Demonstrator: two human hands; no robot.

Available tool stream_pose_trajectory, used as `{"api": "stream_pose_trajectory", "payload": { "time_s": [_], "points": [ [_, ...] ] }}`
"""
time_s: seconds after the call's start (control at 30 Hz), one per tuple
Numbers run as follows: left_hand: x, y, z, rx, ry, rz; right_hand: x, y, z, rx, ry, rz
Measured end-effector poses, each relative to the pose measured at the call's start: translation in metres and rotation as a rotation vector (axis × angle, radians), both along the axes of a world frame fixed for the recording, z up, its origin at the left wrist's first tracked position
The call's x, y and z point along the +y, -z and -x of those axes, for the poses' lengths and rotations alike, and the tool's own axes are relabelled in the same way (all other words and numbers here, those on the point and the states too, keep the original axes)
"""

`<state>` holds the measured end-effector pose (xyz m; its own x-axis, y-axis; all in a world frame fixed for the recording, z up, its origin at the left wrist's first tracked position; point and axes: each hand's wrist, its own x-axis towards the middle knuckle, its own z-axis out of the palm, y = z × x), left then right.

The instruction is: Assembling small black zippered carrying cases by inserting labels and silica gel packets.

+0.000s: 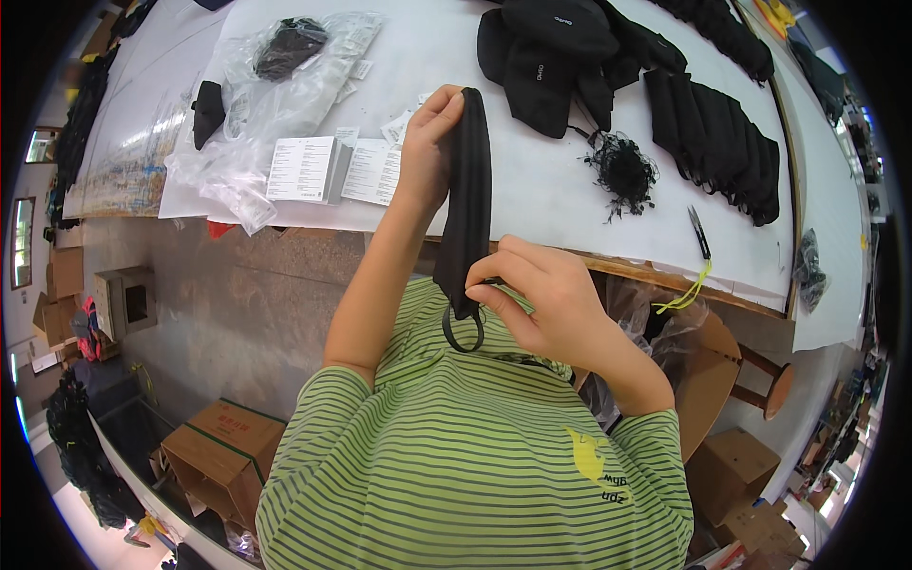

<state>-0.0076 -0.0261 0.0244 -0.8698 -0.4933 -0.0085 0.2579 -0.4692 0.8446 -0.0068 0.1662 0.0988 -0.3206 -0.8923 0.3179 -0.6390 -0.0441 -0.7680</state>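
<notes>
A long, narrow black fabric piece hangs upright in front of me, its lower end pointed with a thin dark loop below it. My left hand is closed round its upper end, thumb near the top edge. Lower down, my right hand pinches the edge near the bottom end between thumb and forefinger. What exactly lies between those fingertips is hidden. The piece is held over the near edge of the white table, close to my body.
On the white table lie black fabric pouches, a row of folded black pieces, a tangle of black thread and thread snips with a yellow cord. White label stacks and clear plastic bags are left. Cardboard boxes stand below.
</notes>
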Motion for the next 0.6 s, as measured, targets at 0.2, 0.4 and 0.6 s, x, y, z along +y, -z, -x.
{"api": "stream_pose_trajectory", "payload": {
  "time_s": [0.2,0.4,0.6],
  "points": [
    [0.000,0.007,0.002,-0.010,-0.020,-0.009,0.003,0.005,-0.004,-0.005,0.016,0.025],
    [0.001,0.011,0.002,-0.024,-0.024,-0.021,0.004,0.009,-0.002,0.003,0.026,0.034],
    [-0.005,0.024,0.007,-0.048,-0.107,-0.034,0.006,0.009,0.004,0.038,0.105,0.061]
  ]
}}
